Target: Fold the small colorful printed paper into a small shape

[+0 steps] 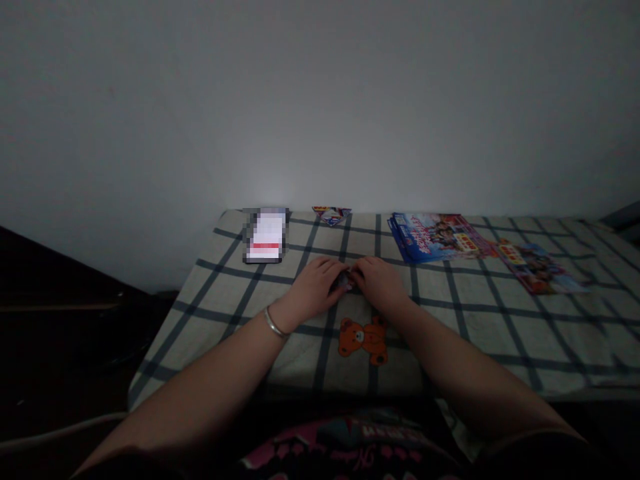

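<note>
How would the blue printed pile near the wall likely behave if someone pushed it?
The pile would probably slide apart rather than move as one, since its left edges are staggered. Its layers look thin, so they may bend. Lying flat, it seems unlikely to tip or roll.

I could pass between the phone [267, 235] and printed paper [332, 215] along the surface's [203, 310] far edge. Leaflets [437, 237] block me farther right.

The far side is filled by a plain, pale wall [320, 100], dimly lit, with a faint glow cast low, left of centre. Against it, a table [480, 333] is covered by a checked cloth [225, 327]; the left is sunk in shadow.
</note>
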`<state>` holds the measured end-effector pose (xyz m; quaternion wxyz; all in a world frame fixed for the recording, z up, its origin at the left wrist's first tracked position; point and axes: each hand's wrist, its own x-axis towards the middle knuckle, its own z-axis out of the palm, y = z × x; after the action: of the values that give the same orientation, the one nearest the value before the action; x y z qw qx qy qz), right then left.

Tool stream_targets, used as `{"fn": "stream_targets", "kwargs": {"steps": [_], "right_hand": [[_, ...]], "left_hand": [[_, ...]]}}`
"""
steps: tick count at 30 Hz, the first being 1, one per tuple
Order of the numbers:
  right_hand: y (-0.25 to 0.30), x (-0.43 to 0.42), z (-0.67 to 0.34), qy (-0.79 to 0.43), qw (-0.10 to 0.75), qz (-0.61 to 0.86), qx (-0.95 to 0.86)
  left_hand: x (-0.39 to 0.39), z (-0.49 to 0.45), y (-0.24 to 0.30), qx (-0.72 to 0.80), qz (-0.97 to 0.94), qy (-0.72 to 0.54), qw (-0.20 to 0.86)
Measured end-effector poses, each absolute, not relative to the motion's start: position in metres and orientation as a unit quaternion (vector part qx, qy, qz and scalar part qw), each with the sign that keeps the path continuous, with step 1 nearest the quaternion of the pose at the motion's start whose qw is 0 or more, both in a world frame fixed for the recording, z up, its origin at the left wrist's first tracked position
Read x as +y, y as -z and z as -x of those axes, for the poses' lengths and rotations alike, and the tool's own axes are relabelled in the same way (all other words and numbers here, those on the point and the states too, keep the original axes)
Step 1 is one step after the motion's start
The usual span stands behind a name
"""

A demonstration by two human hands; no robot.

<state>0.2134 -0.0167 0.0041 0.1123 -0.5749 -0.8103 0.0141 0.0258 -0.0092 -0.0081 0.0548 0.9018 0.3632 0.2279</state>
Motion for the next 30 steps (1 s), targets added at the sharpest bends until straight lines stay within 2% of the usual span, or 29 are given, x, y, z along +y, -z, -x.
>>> {"fn": "stream_targets", "kwargs": {"steps": [10, 23, 30], "right_hand": [[-0.005, -0.015, -0.215, -0.057, 0.123, 0.582, -0.802], [-0.007, -0.014, -0.213, -0.048, 0.108, 0.588, -0.8], [-0.008, -0.013, -0.214, -0.051, 0.105, 0.586, -0.802]], "left_hand": [[-0.007, -0.02, 0.009, 0.36, -0.896, -0.233, 0.116], [-0.004, -0.02, 0.013, 0.372, -0.896, -0.221, 0.103], [-0.003, -0.013, 0.006, 0.333, -0.905, -0.227, 0.134]]}}
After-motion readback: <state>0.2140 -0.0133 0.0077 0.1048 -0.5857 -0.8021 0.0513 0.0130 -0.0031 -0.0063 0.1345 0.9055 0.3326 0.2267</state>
